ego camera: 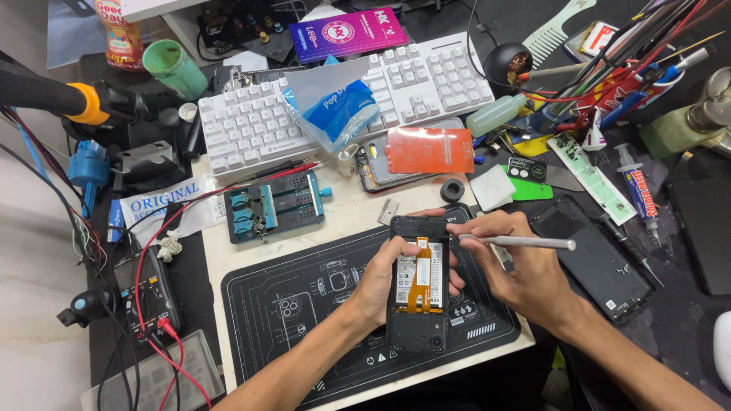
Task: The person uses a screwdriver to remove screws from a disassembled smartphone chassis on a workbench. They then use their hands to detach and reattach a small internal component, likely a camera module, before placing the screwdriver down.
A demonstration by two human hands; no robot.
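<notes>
My left hand (381,285) clamps the opened phone (418,285) over the dark mat (304,304), long axis running away from me. My right hand (525,274), just right of the phone, pinches tweezers (518,242) pointing left at its top edge; a keyboard (251,125) lies beyond.

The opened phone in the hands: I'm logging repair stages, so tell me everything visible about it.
The opened phone is a black handset with its back cover off, held lengthwise over the dark work mat. Inside show a pale battery and an orange flex ribbon running down its middle; a round camera opening sits at the near end. The left hand grips its left edge, thumb across the right side. The right hand holds a slim metal tool pointing at its upper right corner.
</notes>
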